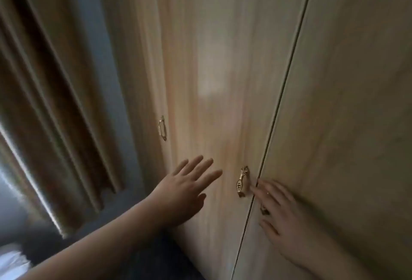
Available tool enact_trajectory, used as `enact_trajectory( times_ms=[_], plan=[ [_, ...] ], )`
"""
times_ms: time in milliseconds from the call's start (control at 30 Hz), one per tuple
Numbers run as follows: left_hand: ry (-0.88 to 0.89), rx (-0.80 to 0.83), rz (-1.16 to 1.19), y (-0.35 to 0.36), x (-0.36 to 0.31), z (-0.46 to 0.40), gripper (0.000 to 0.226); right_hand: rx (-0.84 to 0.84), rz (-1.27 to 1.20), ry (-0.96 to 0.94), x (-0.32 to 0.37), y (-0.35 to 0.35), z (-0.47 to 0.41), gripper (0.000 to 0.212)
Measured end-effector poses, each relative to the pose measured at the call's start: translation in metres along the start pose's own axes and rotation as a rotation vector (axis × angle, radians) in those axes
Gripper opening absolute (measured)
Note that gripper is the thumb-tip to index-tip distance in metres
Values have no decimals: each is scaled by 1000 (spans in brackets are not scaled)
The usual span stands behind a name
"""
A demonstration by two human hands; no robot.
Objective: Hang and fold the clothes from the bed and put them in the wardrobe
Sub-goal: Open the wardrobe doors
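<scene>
The wardrobe (223, 79) fills most of your view, and its pale wood-grain doors are shut, so nothing of what it holds can be seen. You have three door panels in sight: a narrow one at the far left, a wide middle door (211, 68) with a soft patch of glare on it, and a right door (345, 101) set off from the middle one by a dark seam that runs from top right down to the bottom.

Count two gold handles clearly: a slim loop handle (162, 128) at the left edge of the middle door, and an ornate gold handle (241, 181) just left of the seam. A third bit of brass (264, 210) peeks out beneath your right hand; it is too covered to identify.

Your left hand (185, 190) lies open against the middle door, fingers (200, 168) spread and released, grasping nothing. Your right hand (281, 217) is flat on the right door just across the seam, fingers spread and loose, the index tip close beside the ornate handle without gripping it.

To the left hangs a brown curtain (44, 101) in heavy folds, with a strip of grey wall between it and the wardrobe. At the near left corner a bit of white fabric (13, 262) shows, blurred; you cannot tell whether it is clothing or bedding.
</scene>
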State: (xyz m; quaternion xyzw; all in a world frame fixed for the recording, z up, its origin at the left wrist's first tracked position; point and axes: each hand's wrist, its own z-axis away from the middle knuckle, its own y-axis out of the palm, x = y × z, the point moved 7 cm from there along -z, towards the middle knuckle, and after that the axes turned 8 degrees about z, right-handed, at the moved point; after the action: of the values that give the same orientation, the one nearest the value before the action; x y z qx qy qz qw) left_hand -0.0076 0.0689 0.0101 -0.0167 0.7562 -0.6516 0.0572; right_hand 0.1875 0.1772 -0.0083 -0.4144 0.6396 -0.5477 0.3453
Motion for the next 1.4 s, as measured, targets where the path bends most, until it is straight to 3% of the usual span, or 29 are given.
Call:
enact_trajectory(
  times_ms=[300, 533, 800, 933, 1167, 1400],
  plan=[
    [357, -4, -6, 43, -19, -66, 71, -5, 5, 306, -7, 12, 29, 61],
    [635, 15, 54, 56, -19, -64, 73, 0, -206, 536, 5, 45, 12, 57],
    [835, 38, 113, 49, 22, -54, 72, -174, -321, 933, 54, 40, -2, 32],
    [927, 59, 119, 53, 18, -33, 73, -175, -341, 1043, 98, 41, 20, 37],
    [1120, 141, 142, 58, -46, 30, 63, -269, -323, 1224, 183, 26, 101, 47],
    [1334, 175, 197, 56, -134, 124, 71, -321, -255, 1353, 241, -5, 193, 56]
  ],
)
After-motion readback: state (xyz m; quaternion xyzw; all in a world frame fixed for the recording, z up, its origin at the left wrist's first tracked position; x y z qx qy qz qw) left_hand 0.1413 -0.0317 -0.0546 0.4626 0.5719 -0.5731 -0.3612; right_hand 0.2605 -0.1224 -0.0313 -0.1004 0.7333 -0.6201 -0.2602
